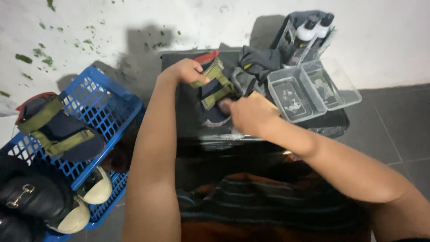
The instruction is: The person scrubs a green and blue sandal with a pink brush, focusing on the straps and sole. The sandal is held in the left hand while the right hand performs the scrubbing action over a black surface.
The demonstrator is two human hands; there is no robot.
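One olive-strapped sandal (214, 87) stood tilted on the black table (188, 121), the left hand (186, 70) gripping its upper strap and the right hand (251, 113) closed at its toe. Its one match (58, 127) lay in the blue basket (105, 105). Two clear trays (313, 92) sat beside two white, black-capped bottles (313, 29).

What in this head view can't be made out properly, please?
- Sandal sole: covered by the left hand and right hand.
- Right fingertips: blurred, so whether they hold anything is unclear.
- Black shoes in the blue basket: cut off by the left and bottom edges.
- Bottles: bases hidden behind the clear trays.
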